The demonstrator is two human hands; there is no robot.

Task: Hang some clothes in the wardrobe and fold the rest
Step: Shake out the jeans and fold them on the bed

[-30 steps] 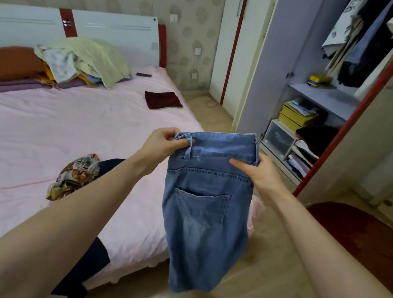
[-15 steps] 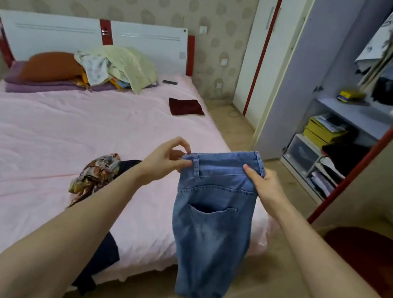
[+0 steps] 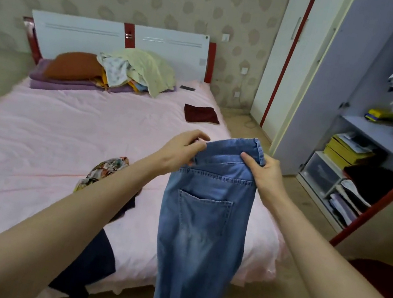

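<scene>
A pair of blue jeans (image 3: 203,228) hangs in front of me over the bed's foot corner, back pocket facing me. My left hand (image 3: 179,150) pinches the waistband at its left end. My right hand (image 3: 264,174) grips the waistband at its right end. The waistband is tipped away from me. On the pink bed (image 3: 49,137) lie a colourful patterned garment (image 3: 103,173) and a dark navy garment (image 3: 90,263) that hangs over the edge. A heap of clothes (image 3: 138,71) sits by the headboard. The open wardrobe (image 3: 375,132) is on the right.
A folded dark red cloth (image 3: 201,114) lies on the bed's far right side, with a phone (image 3: 187,88) beyond it. An orange pillow (image 3: 74,66) rests at the headboard. Wardrobe shelves hold books, folded items and a clear drawer (image 3: 321,173). A red rug (image 3: 386,284) covers the floor at right.
The view has swung left, toward the bed. Both hands have tipped the jeans' waistband forward and shifted their hold on it; the jeans now hang over the bed's corner.
</scene>
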